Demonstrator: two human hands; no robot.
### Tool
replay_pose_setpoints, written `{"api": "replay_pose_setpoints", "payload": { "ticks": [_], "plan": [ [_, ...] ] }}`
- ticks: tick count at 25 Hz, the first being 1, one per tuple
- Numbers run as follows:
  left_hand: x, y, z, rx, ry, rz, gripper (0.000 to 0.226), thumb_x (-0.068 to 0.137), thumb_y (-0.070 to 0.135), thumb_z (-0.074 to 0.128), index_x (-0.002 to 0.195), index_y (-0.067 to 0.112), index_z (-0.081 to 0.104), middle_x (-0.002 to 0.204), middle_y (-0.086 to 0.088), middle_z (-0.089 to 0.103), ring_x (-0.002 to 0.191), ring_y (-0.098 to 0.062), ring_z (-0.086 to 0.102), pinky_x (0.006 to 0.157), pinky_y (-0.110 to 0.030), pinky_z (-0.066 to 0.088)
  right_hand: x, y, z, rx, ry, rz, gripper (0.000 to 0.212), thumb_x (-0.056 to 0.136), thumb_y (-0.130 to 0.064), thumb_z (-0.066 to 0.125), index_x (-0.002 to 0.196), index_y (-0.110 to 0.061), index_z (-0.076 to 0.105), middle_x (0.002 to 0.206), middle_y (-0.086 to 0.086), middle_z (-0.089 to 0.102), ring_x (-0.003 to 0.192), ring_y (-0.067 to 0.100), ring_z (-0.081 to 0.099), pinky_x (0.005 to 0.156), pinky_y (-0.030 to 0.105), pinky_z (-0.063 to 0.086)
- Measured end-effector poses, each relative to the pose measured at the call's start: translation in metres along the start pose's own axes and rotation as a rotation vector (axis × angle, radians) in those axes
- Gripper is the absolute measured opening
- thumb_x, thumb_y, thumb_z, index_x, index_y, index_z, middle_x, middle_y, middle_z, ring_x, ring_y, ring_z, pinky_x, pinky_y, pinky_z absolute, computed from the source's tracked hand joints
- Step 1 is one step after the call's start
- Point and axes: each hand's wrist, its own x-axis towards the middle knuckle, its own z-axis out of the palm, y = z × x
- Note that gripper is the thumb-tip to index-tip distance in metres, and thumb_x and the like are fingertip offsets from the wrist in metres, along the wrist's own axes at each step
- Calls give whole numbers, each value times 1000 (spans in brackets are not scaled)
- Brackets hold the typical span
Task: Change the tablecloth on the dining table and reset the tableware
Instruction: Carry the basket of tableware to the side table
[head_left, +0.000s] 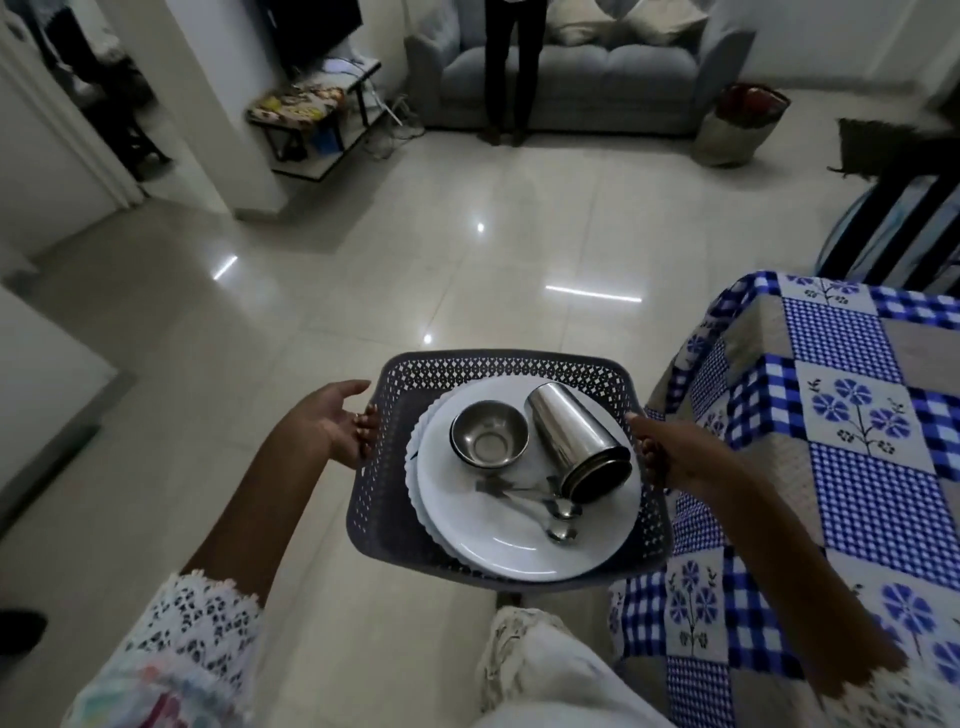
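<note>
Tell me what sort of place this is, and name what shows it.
Most likely the living and dining room of a home. A grey sofa with cushions stands at the far wall, a table under a blue patchwork tablecloth is at the right, and the floor is glossy tile.

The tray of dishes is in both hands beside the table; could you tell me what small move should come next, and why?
Probably swing the tray right and set it on the tablecloth: both hands grip its sides and the steel tumbler lies tipped on the plates.
</note>
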Motion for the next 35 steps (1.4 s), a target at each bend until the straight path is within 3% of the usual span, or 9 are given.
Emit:
{"api": "replay_pose_setpoints", "payload": {
  "ticks": [5, 7, 11, 16, 22, 28, 35],
  "plan": [
    [89, 130, 72, 102, -91, -51, 39, 88, 42, 46, 61, 17, 32, 39, 0, 31, 28, -14, 29, 51, -22, 17, 85, -81, -17, -41, 69, 17, 26, 91, -27, 58, 73, -9, 51, 55, 3, 41, 48, 14, 41, 42, 21, 37],
    [122, 195, 112, 159, -124, -46, 40, 88, 42, 45, 60, 17, 32, 39, 0, 30, 27, -14, 29, 51, -22, 16, 125, -121, -27, 14, 129, 2, 30, 91, -27, 58, 67, -11, 48, 48, 1, 41, 40, 12, 40, 41, 19, 36],
    [177, 304, 190, 296, -164, -46, 39, 88, 42, 44, 60, 17, 33, 38, 1, 31, 27, -14, 29, 52, -22, 16, 203, -190, -52, 64, 244, 15, 30, 86, -33, 64, 70, -10, 54, 44, 0, 44, 40, 12, 42, 50, 26, 36],
    [273, 434, 310, 414, -230, -59, 37, 88, 41, 46, 61, 18, 33, 38, 2, 30, 27, -14, 29, 53, -21, 15, 314, -278, -97, 260, 412, -15, 35, 86, -27, 65, 60, -14, 47, 39, -3, 40, 39, 10, 37, 42, 18, 33],
    [353, 577, 489, 627, -302, -85, 37, 87, 41, 45, 60, 19, 31, 36, 2, 29, 27, -14, 28, 43, -18, 22, 419, -378, -169, 394, 552, 2, 34, 86, -25, 66, 60, -11, 49, 44, 2, 41, 37, 13, 39, 46, 19, 37],
    [427, 659, 685, 797, -412, -130, 37, 88, 42, 42, 61, 19, 31, 36, 2, 28, 26, -14, 28, 47, -20, 18, 501, -455, -273, 498, 677, -2, 35, 87, -24, 64, 60, -13, 45, 50, 4, 39, 45, 16, 37, 51, 23, 36],
    [496, 689, 960, 1001, -481, -119, 39, 89, 41, 42, 60, 18, 31, 35, 3, 27, 25, -14, 26, 47, -21, 15, 579, -521, -448, 631, 833, 26, 34, 87, -26, 65, 62, -14, 44, 51, 2, 37, 45, 15, 36, 49, 24, 35]
  ]
}}
